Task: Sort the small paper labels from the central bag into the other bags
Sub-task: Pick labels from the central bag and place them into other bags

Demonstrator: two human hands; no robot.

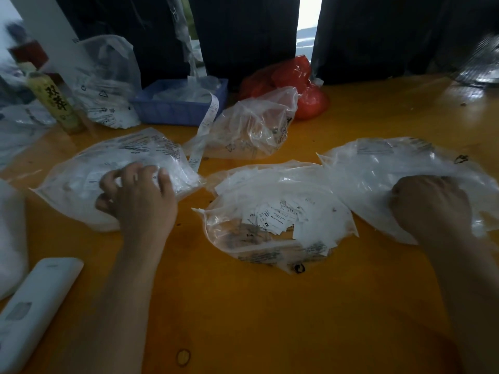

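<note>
Labels point(275, 218) fill one central bag point(270, 255); two hands touch two side bags.

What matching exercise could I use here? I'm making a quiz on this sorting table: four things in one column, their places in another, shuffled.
Things:
1. central bag
2. blue tray
3. red bag
4. white remote

Places:
A. near left corner of the table
B. far side, behind a crumpled clear bag, right of the tray
C. between the two hands, loose paper labels inside
D. far side, left of centre, a paper strip hanging over its edge

Pairs: 1-C, 2-D, 3-B, 4-A
</note>
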